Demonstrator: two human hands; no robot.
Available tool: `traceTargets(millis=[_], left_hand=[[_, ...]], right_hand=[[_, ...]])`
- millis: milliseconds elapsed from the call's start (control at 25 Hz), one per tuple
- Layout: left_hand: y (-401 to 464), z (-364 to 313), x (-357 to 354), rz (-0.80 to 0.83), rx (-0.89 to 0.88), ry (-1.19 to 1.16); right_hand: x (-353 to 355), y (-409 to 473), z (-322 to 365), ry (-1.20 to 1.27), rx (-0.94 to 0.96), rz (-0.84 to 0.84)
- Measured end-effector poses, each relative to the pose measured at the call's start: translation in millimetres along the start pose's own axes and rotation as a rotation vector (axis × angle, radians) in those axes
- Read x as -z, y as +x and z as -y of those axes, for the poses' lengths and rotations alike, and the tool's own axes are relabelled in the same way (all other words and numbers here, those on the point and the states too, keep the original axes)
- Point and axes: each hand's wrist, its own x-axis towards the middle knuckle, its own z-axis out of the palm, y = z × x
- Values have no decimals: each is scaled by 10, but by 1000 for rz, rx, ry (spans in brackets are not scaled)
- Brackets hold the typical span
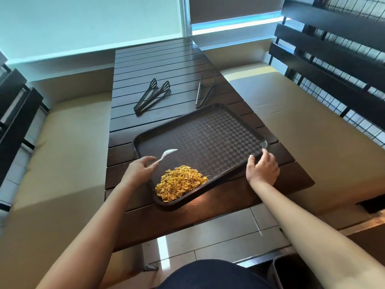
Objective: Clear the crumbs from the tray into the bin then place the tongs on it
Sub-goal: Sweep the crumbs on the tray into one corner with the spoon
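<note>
Bin [291, 272] is getting cut off near the tray [208, 130], my left hand [139, 170] is pinching a blurry spoon [166, 155], my right hand [262, 170] is gripping its rim, two tongs [151, 95] are lying beyond.

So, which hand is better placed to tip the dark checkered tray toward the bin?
The right hand: it already grips the dark checkered plastic tray at its right edge, on the bin's side. The left hand holds a white plastic spoon beside the yellow crumb pile.

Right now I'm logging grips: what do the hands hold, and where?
The left hand pinches a white spoon by its handle; the right hand grips the tray at its right edge.
</note>
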Motion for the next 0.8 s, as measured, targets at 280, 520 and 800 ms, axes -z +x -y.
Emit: traceTargets(millis=[280, 520, 800], left_hand=[[-127, 239, -162, -192, 284, 83], [-82, 279, -243, -160, 257, 21], [84, 405, -148, -175, 235, 26]], right_hand=[[97, 538, 27, -127, 56, 199], [143, 674, 84, -148, 61, 349], [184, 606, 129, -70, -56, 329]])
